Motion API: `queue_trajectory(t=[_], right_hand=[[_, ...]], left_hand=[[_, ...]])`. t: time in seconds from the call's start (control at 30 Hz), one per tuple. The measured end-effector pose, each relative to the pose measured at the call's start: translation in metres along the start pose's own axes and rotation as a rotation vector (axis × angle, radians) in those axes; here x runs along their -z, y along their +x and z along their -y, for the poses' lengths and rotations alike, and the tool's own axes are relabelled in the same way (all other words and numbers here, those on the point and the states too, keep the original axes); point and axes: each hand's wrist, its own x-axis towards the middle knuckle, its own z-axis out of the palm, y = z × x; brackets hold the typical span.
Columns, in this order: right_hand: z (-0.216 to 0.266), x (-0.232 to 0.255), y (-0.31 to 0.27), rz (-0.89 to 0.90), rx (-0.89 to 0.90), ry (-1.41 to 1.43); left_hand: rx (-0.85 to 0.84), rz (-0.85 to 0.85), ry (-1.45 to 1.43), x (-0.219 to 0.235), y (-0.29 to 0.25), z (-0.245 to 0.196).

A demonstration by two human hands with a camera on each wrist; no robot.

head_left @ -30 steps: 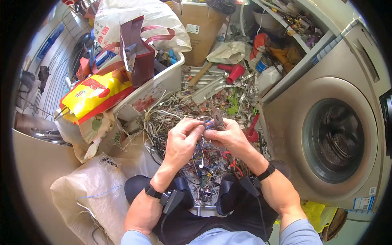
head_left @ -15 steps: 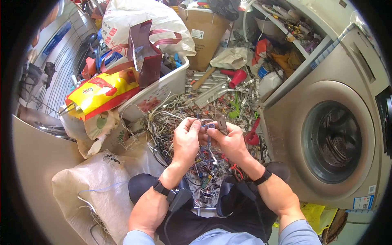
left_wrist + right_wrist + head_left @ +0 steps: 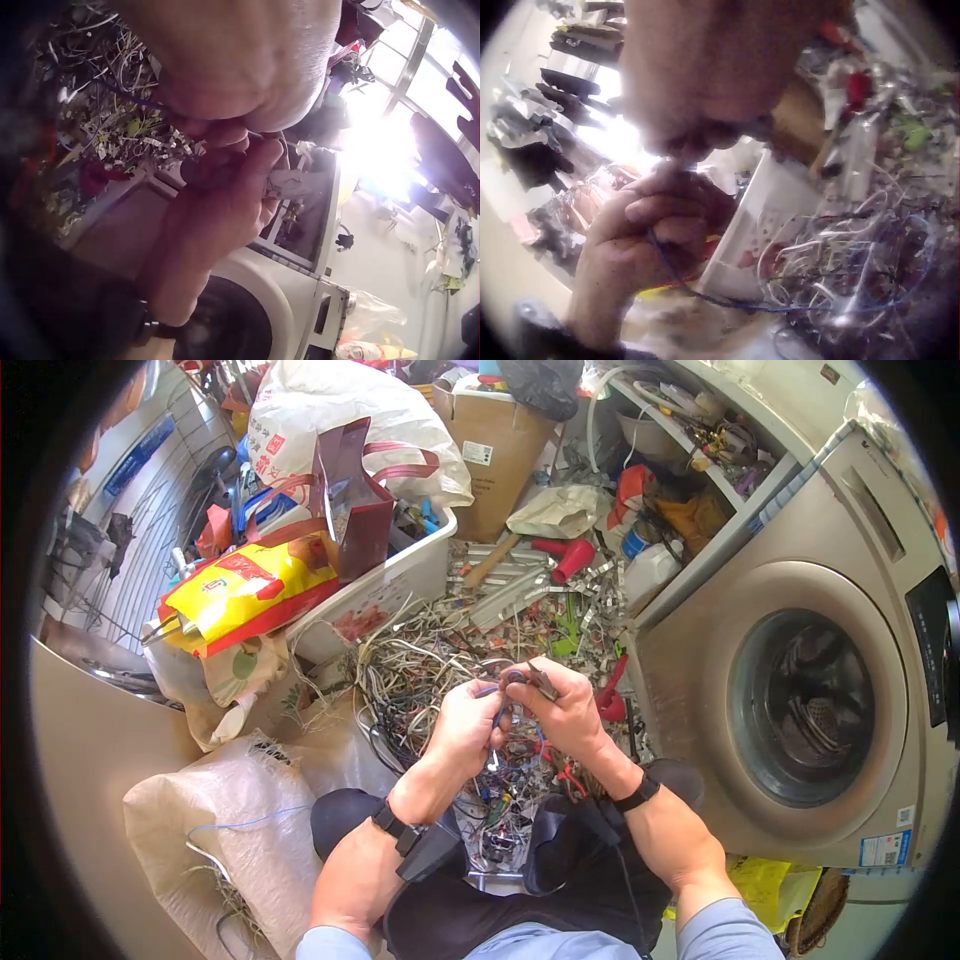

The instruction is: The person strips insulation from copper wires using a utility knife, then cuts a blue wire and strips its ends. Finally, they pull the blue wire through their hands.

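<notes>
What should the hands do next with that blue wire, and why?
Probably pull the blue wire gently clear of the wire pile. The left hand grips it with curled fingers, the right hand pinches a small tool at its end, and the wire trails down toward the tangle.

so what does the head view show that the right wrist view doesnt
Only the head view shows the washing machine, the yellow and red bag, the woven sack and the right hand gripping a small dark tool. Only the right wrist view shows the blue wire running out long from the left hand over the tangle. Both show the left hand pinching that wire, the white bin and the pile of scrap wires.
</notes>
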Motion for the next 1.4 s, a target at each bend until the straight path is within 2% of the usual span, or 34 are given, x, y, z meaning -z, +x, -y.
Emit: queue_trajectory(t=[0.13, 0.2, 0.27, 0.4, 0.47, 0.6, 0.73, 0.83, 0.87, 0.97, 1.07, 1.2, 1.3, 1.37, 1.4], right_hand=[[0.0, -0.004, 0.0, -0.019, 0.045, -0.048], [0.006, -0.006, 0.001, -0.004, -0.126, 0.171], [-0.006, -0.004, 0.004, -0.024, -0.163, 0.186], [-0.004, 0.003, 0.01, -0.001, -0.263, 0.226], [0.005, 0.007, 0.009, 0.039, -0.304, 0.264], [0.003, 0.008, 0.008, 0.111, -0.381, 0.339], [-0.011, 0.007, 0.012, 0.105, -0.432, 0.271], [-0.018, 0.014, 0.02, -0.095, 0.01, -0.203], [-0.015, 0.017, 0.02, -0.099, 0.012, -0.204], [-0.014, 0.022, 0.022, -0.06, 0.281, -0.385], [-0.012, 0.021, 0.02, -0.015, 0.294, -0.459], [-0.013, 0.022, 0.019, -0.006, 0.314, -0.435], [-0.012, 0.024, 0.02, -0.009, 0.336, -0.36], [-0.008, 0.028, 0.018, 0.016, 0.183, -0.289], [-0.006, 0.031, 0.017, 0.015, 0.182, -0.287]], left_hand=[[-0.04, -0.018, 0.026, 0.002, 0.0, 0.002], [-0.084, 0.002, -0.028, 0.004, -0.003, 0.003], [-0.129, 0.022, -0.081, 0.005, -0.008, -0.002], [-0.061, 0.136, -0.095, 0.022, -0.01, -0.015], [-0.1, 0.228, 0.036, 0.024, -0.014, -0.013], [-0.101, 0.163, 0.01, 0.028, -0.011, -0.007], [-0.075, 0.165, -0.036, 0.026, -0.012, -0.011], [-0.013, 0.202, -0.183, 0.025, -0.008, -0.013], [-0.013, 0.206, -0.181, 0.025, -0.006, -0.013], [0.029, 0.214, -0.182, 0.025, -0.007, -0.017], [0.013, 0.196, -0.076, 0.02, -0.011, -0.017], [0.033, 0.332, -0.033, 0.025, -0.013, -0.016], [0.045, 0.371, -0.067, 0.026, -0.015, -0.017], [0.054, 0.387, -0.081, 0.028, -0.014, -0.017], [0.048, 0.352, -0.042, 0.03, -0.01, -0.016]])
